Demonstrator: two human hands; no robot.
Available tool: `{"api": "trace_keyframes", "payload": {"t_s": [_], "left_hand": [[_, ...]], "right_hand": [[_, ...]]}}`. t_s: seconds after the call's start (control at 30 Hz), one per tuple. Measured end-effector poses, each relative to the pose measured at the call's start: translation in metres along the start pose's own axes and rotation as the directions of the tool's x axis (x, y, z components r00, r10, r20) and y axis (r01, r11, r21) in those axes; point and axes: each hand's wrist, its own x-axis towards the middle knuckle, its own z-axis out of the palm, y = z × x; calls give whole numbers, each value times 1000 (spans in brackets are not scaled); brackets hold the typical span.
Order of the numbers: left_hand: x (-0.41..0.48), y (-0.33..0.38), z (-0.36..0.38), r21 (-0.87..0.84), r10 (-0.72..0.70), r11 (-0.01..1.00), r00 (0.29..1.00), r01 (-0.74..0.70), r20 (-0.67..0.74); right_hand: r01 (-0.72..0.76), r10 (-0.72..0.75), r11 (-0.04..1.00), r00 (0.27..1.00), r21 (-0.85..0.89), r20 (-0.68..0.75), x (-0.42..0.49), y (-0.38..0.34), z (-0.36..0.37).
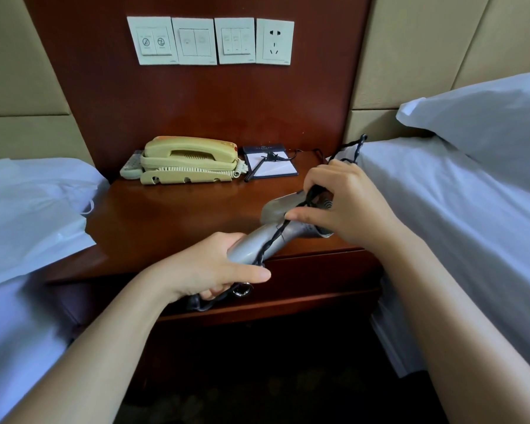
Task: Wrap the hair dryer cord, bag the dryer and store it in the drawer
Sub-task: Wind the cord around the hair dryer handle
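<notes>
Presently both hands [214, 267] [346, 203] grip grey dryer [257, 243], black cord [273, 237] wound across

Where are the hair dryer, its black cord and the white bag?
hair dryer [246, 244]: head view, on the grey handle.
black cord [361, 139]: head view, on the top of its raised loop.
white bag [34, 218]: head view, on its flat side, below its handle.

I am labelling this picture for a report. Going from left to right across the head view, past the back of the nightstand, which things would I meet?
white bag → remote control → telephone → notepad → pillow
</notes>
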Motion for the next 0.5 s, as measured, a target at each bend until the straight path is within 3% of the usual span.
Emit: {"api": "trace_keyframes", "payload": {"t_s": [0.3,0.5], "left_hand": [[2,-5,1,364,90,930,993,-58,-72],[-9,-6,-6,300,138,945,990,-130,-4]], "right_hand": [[51,-50,998,999,-40,16,1,-9,6],[57,-54,998,992,-21,113,6,-5,7]]}}
